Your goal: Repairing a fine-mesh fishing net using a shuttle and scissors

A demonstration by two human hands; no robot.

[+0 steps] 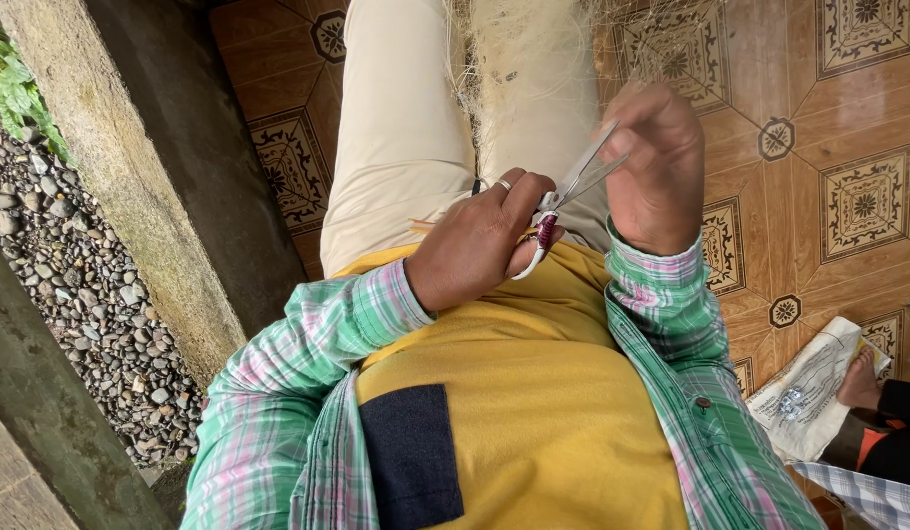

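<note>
Both hands raised over the lap: left hand (479, 240) grips scissors (571, 191), right hand (656, 167) pinches netting (519, 59).

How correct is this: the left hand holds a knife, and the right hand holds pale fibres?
One error: the left hand holds scissors, not a knife, as the head view shows. The right hand does hold pale fibres.

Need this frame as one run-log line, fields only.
left hand: grips scissors, blades open | right hand: pinches pale fibre net at blade tips | net drapes over lap | floor: patterned tiles
</note>
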